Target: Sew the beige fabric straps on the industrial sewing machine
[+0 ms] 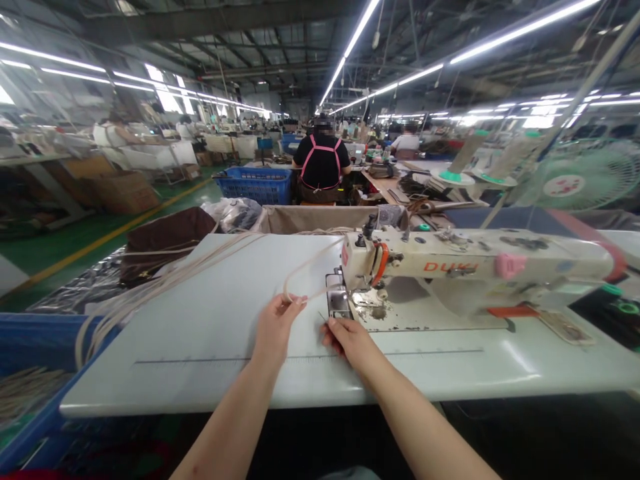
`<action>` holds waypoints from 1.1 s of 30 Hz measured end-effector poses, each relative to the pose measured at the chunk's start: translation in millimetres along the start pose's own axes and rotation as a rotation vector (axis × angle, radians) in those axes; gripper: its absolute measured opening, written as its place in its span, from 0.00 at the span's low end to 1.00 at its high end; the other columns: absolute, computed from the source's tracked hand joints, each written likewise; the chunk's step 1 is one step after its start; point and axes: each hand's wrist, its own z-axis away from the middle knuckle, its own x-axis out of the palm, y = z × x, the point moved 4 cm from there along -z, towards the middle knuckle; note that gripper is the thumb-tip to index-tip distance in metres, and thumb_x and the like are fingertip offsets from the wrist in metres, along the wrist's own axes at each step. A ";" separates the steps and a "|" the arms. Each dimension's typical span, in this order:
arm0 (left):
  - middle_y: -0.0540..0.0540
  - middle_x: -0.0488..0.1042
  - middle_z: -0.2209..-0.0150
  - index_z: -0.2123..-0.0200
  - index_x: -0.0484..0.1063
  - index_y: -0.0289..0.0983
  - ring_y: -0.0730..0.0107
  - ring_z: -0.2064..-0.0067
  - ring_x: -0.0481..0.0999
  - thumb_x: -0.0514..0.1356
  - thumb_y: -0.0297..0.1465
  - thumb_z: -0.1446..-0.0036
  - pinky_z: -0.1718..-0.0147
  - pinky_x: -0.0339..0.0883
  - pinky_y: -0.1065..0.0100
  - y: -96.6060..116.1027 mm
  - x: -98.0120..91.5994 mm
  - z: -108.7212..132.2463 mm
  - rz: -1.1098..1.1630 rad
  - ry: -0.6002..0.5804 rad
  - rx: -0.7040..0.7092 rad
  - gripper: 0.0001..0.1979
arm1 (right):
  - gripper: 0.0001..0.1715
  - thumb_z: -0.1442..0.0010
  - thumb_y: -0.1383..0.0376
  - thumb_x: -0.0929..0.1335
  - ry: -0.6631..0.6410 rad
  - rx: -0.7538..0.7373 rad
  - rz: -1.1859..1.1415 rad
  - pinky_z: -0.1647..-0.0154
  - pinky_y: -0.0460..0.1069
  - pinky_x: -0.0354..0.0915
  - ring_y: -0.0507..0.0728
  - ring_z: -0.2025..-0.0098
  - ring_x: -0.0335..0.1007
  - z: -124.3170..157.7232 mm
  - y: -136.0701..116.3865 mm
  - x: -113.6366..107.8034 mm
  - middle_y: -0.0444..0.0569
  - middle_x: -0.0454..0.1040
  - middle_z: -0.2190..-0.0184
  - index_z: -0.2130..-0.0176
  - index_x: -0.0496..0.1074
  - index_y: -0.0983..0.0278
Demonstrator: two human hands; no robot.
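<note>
My left hand (277,321) pinches a thin cream cord (300,272) that loops up and back toward the needle area of a white sewing machine (470,267). My right hand (349,337) rests on the white table (210,347) just in front of the metal needle plate (338,301), fingertips close to the cord's end; whether it grips anything I cannot tell. More lengths of the same cord (165,283) trail off the table's left side.
A blue bin (30,373) sits low at the left. A brown bag (165,240) and a beige cloth bin (315,219) lie behind the table. A person in a black top with pink straps (321,165) sits farther back. A green fan (583,177) stands at right.
</note>
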 end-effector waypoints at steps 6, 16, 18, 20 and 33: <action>0.42 0.85 0.53 0.60 0.77 0.39 0.57 0.47 0.83 0.71 0.44 0.43 0.41 0.74 0.57 7.8 -18.5 28.1 -0.039 0.014 0.017 0.16 | 0.34 0.37 0.37 0.67 -0.076 0.032 -0.076 0.78 0.45 0.43 0.48 0.78 0.52 -11.2 -8.9 16.7 0.45 0.69 0.74 0.63 0.74 0.66; 0.40 0.85 0.52 0.61 0.78 0.40 0.54 0.48 0.84 0.70 0.45 0.42 0.43 0.76 0.54 22.9 -35.2 53.2 -0.105 0.043 0.052 0.15 | 0.33 0.36 0.36 0.62 -0.143 -0.073 0.067 0.75 0.47 0.45 0.50 0.78 0.46 -6.6 -21.3 31.1 0.38 0.56 0.78 0.65 0.69 0.62; 0.40 0.85 0.53 0.61 0.78 0.40 0.54 0.49 0.84 0.70 0.47 0.42 0.44 0.76 0.55 25.2 -39.9 54.1 -0.140 0.035 0.048 0.17 | 0.25 0.33 0.43 0.65 -0.084 -0.123 0.150 0.72 0.47 0.51 0.52 0.74 0.53 -0.7 -24.1 26.0 0.40 0.60 0.76 0.64 0.69 0.61; 0.40 0.85 0.55 0.61 0.78 0.40 0.53 0.49 0.84 0.68 0.49 0.41 0.44 0.76 0.55 26.0 -47.1 52.8 -0.204 0.010 0.046 0.19 | 0.16 0.34 0.51 0.70 0.030 -0.212 0.400 0.65 0.49 0.58 0.55 0.68 0.61 9.4 -28.5 16.9 0.43 0.66 0.71 0.63 0.68 0.61; 0.48 0.79 0.71 0.53 0.82 0.39 0.64 0.75 0.71 0.62 0.47 0.49 0.72 0.64 0.65 22.9 -125.4 0.2 -0.751 -0.176 -0.117 0.24 | 0.33 0.28 0.70 0.61 0.287 -0.091 1.557 0.62 0.53 0.72 0.63 0.60 0.80 57.6 -4.3 -32.3 0.57 0.79 0.55 0.27 0.60 0.65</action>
